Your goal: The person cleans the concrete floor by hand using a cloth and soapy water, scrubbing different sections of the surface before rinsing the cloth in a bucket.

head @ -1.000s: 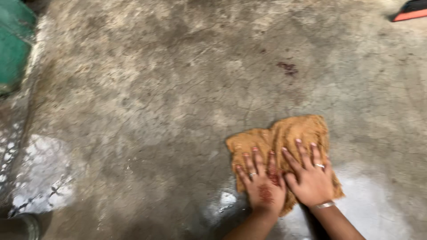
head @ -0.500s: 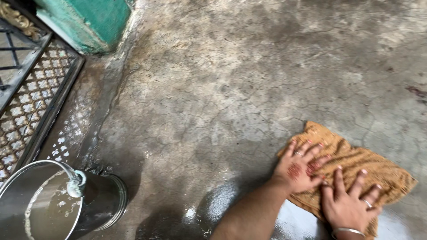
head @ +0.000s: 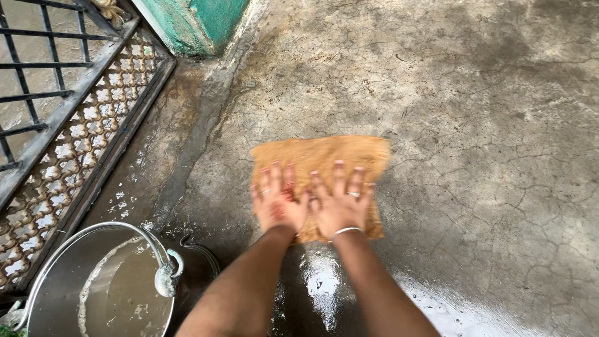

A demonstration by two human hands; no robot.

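Observation:
A brown-orange cloth [head: 324,156] lies spread on the cracked concrete floor [head: 486,143]. My left hand [head: 276,201], with a red pattern on its back and a ring, presses flat on the cloth's near left part. My right hand [head: 340,201], wearing a ring and a silver bangle, presses flat beside it on the near right part. Both have fingers spread. The floor just behind my wrists is wet and shiny [head: 321,284].
A steel bucket [head: 93,284] of murky water with a handle stands at the lower left, close to my left forearm. A metal grille gate [head: 68,131] runs along the left edge. A green painted pillar base [head: 199,22] stands at the top left.
The cloth and both hands have slid left across the floor, toward the gate and bucket. The view has swung left too, and the hands now lie side by side on the cloth.

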